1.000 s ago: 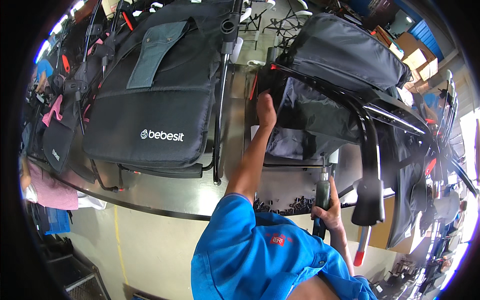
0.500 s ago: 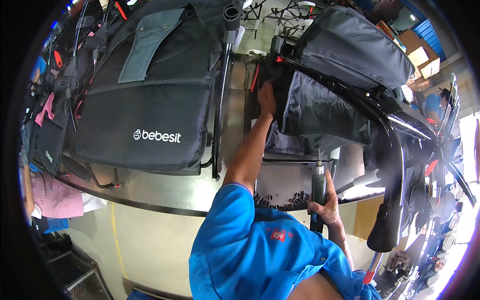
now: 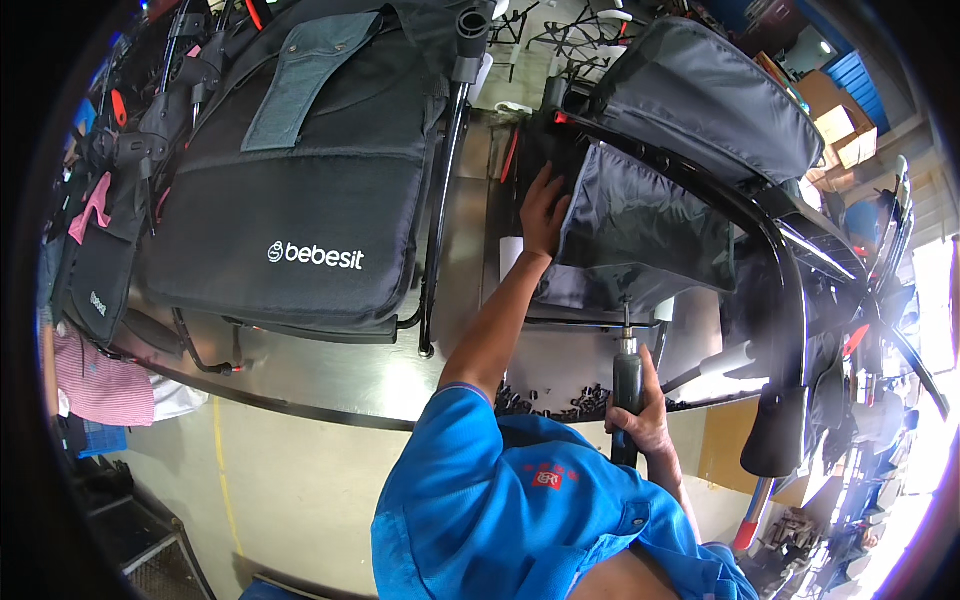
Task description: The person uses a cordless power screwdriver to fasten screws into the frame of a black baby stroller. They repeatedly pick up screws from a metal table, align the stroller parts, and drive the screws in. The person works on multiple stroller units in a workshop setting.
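Note:
My right hand [image 3: 650,415] is wrapped round a dark, upright power screwdriver [image 3: 627,385]. The bit points away from me and reaches the lower edge of the black fabric basket [image 3: 650,225] of a folded stroller. Against the left side of that fabric lies my left hand [image 3: 543,215], its fingers apart and nothing seen in them. Whether the bit sits on a screw is too small to tell. A black curved stroller tube [image 3: 785,290] with a dark foam grip [image 3: 775,435] arches down on the right.
Another folded black stroller [image 3: 290,220] lies on the metal table [image 3: 375,375] to the left. Many small black parts [image 3: 575,403] are scattered by the table's near edge. A padded black seat piece [image 3: 710,95] rises at the far right, with cardboard boxes [image 3: 850,135] beyond.
My left hand has come slightly back and its fingers now show spread beside the fabric. The screwdriver in my right hand has shifted a little left.

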A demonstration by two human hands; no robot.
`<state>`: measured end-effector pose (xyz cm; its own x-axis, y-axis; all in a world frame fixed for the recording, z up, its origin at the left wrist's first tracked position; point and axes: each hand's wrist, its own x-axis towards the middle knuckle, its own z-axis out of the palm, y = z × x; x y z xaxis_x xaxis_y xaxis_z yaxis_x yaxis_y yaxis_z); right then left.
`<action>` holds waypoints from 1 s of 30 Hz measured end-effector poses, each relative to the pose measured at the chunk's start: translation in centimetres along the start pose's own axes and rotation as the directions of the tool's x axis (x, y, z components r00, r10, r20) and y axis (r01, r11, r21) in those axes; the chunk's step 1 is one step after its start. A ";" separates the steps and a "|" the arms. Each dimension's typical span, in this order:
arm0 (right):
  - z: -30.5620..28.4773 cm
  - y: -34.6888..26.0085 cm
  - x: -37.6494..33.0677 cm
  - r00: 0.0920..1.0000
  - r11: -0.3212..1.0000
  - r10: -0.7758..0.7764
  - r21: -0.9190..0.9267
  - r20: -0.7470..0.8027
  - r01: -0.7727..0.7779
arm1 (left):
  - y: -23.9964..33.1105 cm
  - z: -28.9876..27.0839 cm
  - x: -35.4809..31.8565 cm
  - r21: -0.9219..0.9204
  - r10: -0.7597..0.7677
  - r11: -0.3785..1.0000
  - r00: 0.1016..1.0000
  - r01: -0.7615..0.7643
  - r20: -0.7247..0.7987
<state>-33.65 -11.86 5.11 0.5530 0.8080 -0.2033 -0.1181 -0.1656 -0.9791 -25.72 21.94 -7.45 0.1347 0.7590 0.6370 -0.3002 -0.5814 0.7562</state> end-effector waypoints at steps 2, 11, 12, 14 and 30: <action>-0.1 -0.1 0.1 1.000 1.000 0.007 -0.004 -0.007 -0.007 | -0.3 -0.2 0.7 0.061 0.086 0.994 0.996 -0.087 0.023; -0.1 0.3 1.0 0.999 0.998 0.037 -0.044 0.006 -0.036 | -1.0 0.3 3.3 0.062 -0.094 0.993 0.994 0.097 -0.051; -0.1 0.5 1.0 0.999 0.998 0.048 -0.048 0.004 -0.048 | -1.2 0.0 3.3 0.062 -0.043 0.997 0.998 0.046 -0.052; -0.1 0.6 1.0 0.998 0.996 0.069 -0.051 0.010 -0.069 | -1.7 -0.6 3.2 0.043 0.018 0.999 0.999 -0.016 -0.031; 1.7 0.1 5.8 0.982 0.956 0.168 -0.258 0.081 -0.143 | -0.9 1.5 0.6 0.120 0.070 0.991 0.989 -0.055 -0.129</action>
<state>-31.86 -6.24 3.79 0.4567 0.8116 -0.3643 0.0214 -0.4194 -0.9075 -23.93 22.50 -7.54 -0.0100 0.7476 0.6640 -0.1921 -0.6531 0.7325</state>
